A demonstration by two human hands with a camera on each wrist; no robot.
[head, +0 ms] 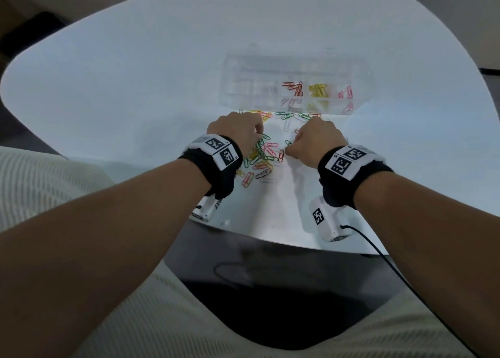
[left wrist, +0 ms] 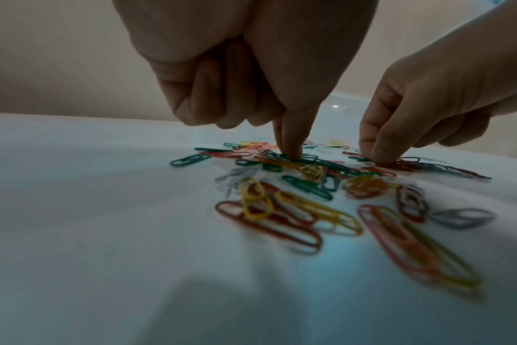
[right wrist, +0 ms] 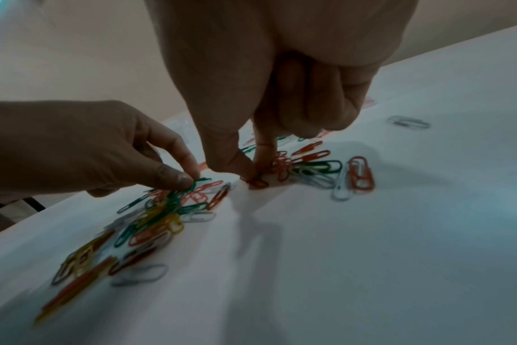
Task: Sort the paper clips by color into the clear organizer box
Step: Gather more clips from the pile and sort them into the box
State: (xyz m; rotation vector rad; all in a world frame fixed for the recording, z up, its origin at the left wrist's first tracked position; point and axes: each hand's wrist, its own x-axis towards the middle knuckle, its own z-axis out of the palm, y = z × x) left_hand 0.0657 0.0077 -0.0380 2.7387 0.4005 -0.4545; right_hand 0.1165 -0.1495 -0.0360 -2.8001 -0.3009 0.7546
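Note:
A heap of mixed paper clips (head: pixel 259 157) lies on the white table (head: pixel 135 81), in red, yellow, green, pink and white. My left hand (head: pixel 258 138) reaches down into the heap; in the right wrist view its thumb and forefinger pinch a green clip (right wrist: pixel 199 181). My right hand (head: pixel 290 146) is just right of the heap, thumb and forefinger pinching a dark red clip (right wrist: pixel 258 182) that lies on the table. Behind both hands stands the clear organizer box (head: pixel 257 68), with red clips (head: pixel 293 87), yellow clips (head: pixel 319 90) and pink clips (head: pixel 346 94) in separate compartments.
More loose clips (head: pixel 286 115) lie in a row along the box's near wall. A single pale clip (right wrist: pixel 409 121) lies apart to the right. The table's near edge (head: pixel 270 238) is close below my wrists, with a black cable (head: pixel 384 257) trailing off it.

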